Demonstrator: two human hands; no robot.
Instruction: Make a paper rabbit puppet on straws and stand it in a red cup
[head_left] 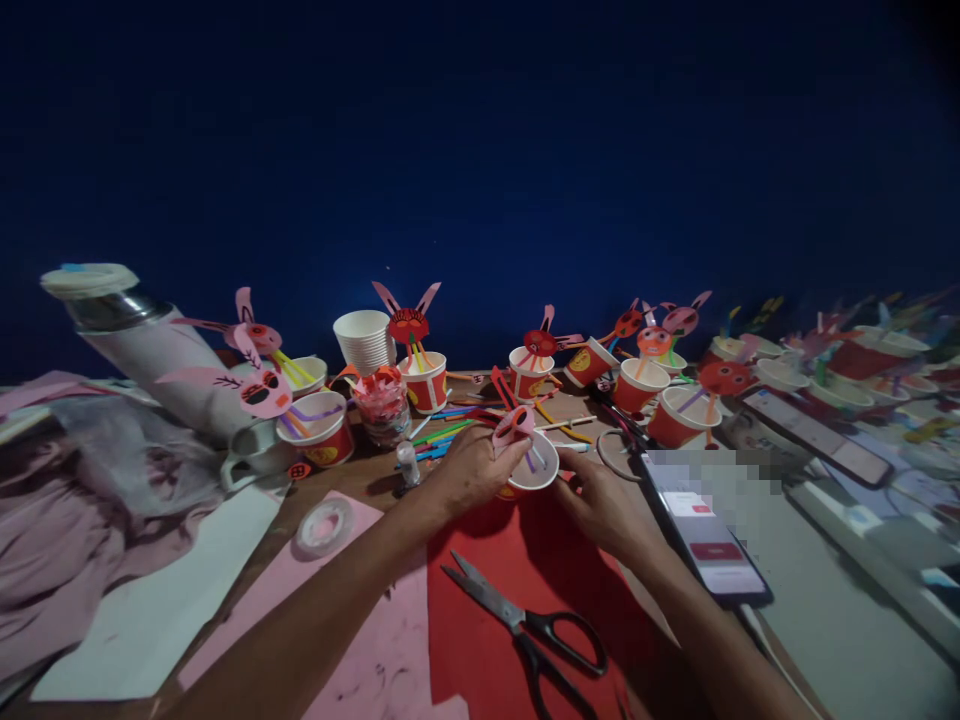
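Note:
A red and white paper cup (541,470) stands at the middle of the table on the back edge of a red sheet (480,610). My left hand (480,465) is closed at the cup's left side, pinching a pink paper bunny face (514,428) with red ears above the rim. A purple strip reaches from the face into the cup. My right hand (596,495) is at the cup's right side, fingers bent and apart, the fingertips near or touching its wall. Black-handled scissors (517,620) lie partly open on the red sheet.
Cups with paper faces (426,385) line the back. Coloured sticks (450,432) lie behind my left hand. A tape roll (324,527) rests on pink paper (277,600). At right is a phone (701,530), at left a thermos (150,350) and mug (255,455).

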